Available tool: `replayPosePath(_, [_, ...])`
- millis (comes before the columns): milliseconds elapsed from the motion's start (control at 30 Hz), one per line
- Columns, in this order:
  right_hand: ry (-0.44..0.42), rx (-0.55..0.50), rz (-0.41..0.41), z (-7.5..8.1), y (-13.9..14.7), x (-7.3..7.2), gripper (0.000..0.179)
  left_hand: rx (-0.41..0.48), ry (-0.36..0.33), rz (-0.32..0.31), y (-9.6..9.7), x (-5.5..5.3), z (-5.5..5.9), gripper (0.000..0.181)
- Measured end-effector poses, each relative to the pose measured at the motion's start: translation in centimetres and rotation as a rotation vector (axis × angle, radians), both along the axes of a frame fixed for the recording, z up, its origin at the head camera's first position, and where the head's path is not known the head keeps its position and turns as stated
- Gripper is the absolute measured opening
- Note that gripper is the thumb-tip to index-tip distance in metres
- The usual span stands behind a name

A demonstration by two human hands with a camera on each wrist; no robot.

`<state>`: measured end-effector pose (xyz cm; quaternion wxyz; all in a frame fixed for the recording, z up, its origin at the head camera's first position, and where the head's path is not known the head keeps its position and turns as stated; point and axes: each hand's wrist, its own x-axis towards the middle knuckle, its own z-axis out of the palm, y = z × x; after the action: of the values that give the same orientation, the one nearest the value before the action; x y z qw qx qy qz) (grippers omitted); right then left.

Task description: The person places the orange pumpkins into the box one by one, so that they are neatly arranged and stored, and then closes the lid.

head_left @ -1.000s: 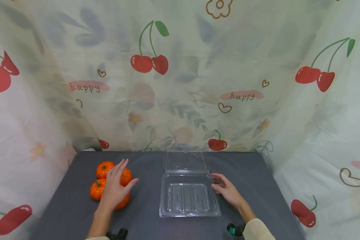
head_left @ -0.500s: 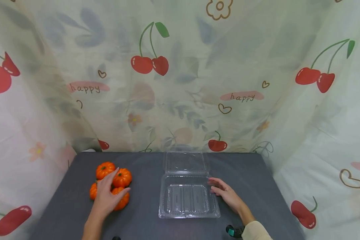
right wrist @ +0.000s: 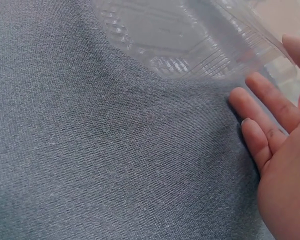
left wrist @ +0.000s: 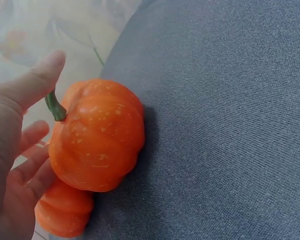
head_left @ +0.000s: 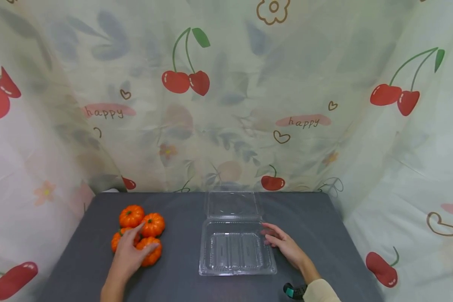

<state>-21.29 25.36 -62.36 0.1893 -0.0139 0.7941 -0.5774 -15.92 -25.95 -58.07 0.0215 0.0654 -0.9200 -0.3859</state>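
Four-lobed detail aside, several small orange pumpkins with green stems sit clustered at the left. My left hand [head_left: 125, 256] reaches over the front-right pumpkin [head_left: 153, 255], thumb and fingers spread apart around its top. In the left wrist view this pumpkin [left wrist: 102, 137] shows its stem near the thumb [left wrist: 37, 82], with the other fingers behind it. At the centre stands a clear plastic clamshell box [head_left: 235, 270], its lid [head_left: 234, 204] tipped back. My right hand [head_left: 290, 248] is at the box's right rim, fingers loosely extended beneath the rim and thumb at its edge.
Behind the left hand are the back pumpkin [head_left: 131, 215], the right pumpkin [head_left: 153, 225] and a partly covered left pumpkin [head_left: 115, 242]. The dark grey tabletop [head_left: 181, 260] ends at a patterned curtain [head_left: 226, 105]. A black wrist device [head_left: 295, 291] sits by the right sleeve.
My left hand has moved back toward me and lowered beside the front-right pumpkin, uncovering the back and right ones. The right hand's fingers have shifted slightly along the box's rim.
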Motion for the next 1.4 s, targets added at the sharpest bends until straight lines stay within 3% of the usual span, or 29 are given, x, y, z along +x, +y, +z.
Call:
replayPosePath(167, [0.003,0.0,0.005,-0.1,0.1,0.1,0.052,-0.022,-0.04,-0.035,0.0,-0.1,-0.2,0.093])
replayPosePath(500, [0.002,-0.013,0.003,-0.2,0.0,0.0,0.049,-0.104,-0.012,-0.075,0.6,0.2,-0.4,0.078])
replayPosePath(667, [-0.001,-0.009,-0.003,-0.2,0.1,0.0,0.047,-0.113,-0.046,-0.088,0.9,0.5,-0.5,0.079])
replayPosePath(833, [0.001,-0.014,0.004,-0.2,0.0,0.0,0.049,-0.074,-0.112,-0.095,1.4,0.5,-1.5,0.085])
replayPosePath(1033, [0.006,-0.013,0.015,-0.3,0.0,0.1,0.049,-0.027,-0.102,-0.1,2.1,0.6,-2.3,0.086])
replayPosePath(1200, [0.004,-0.012,0.014,-0.3,0.1,0.2,0.05,-0.012,-0.077,-0.086,2.4,0.5,-2.2,0.08])
replayPosePath(1400, [-0.002,-0.025,0.011,-0.4,0.1,0.1,0.051,0.078,-0.089,-0.051,2.8,0.0,-1.3,0.079])
